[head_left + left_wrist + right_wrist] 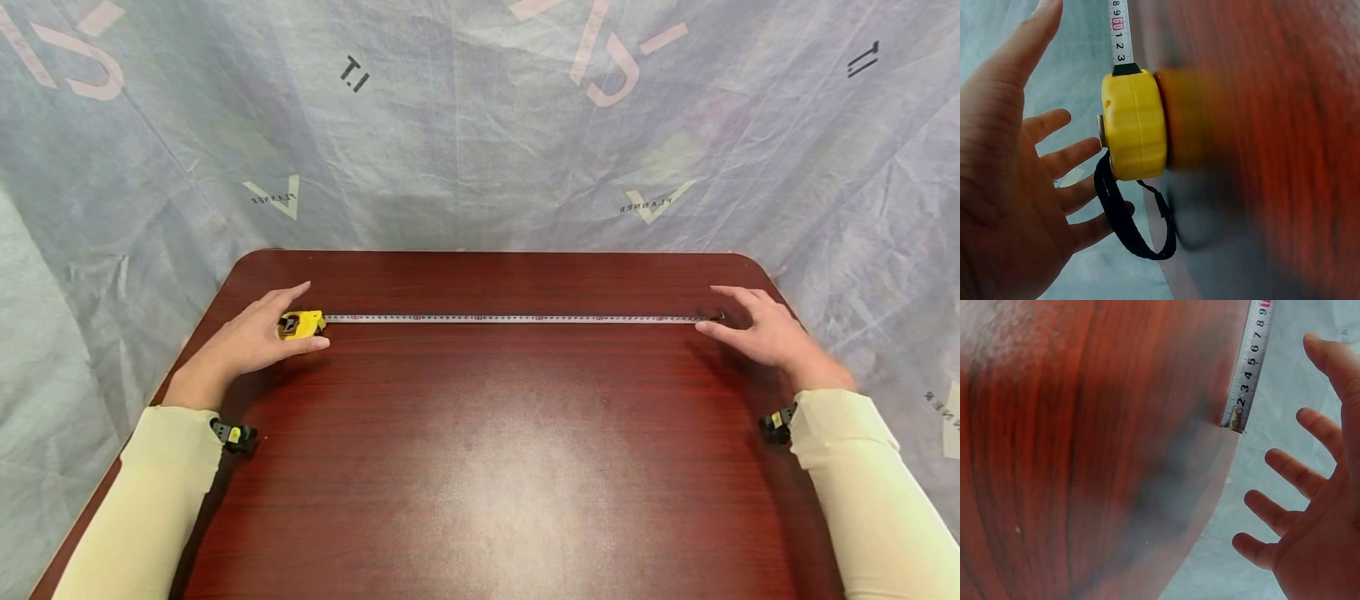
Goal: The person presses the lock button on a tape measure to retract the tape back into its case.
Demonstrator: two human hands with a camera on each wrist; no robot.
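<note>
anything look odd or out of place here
Only the grey fabric backdrop behind the red-brown wooden table: its printed word PLANNER reads mirrored, perhaps hung back to front. The yellow tape measure has its white numbered blade out straight; no spill or damage shows.

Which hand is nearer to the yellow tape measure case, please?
The left hand: it is right beside the yellow case, its thumb and fingers spread apart. The right hand is well away, near the free end of the extended blade.

The head view is bright, glare whitening the lower centre of the glossy red-brown wood-grain tabletop [420,400]; both wrist views are dimmer, partly blurred
</note>
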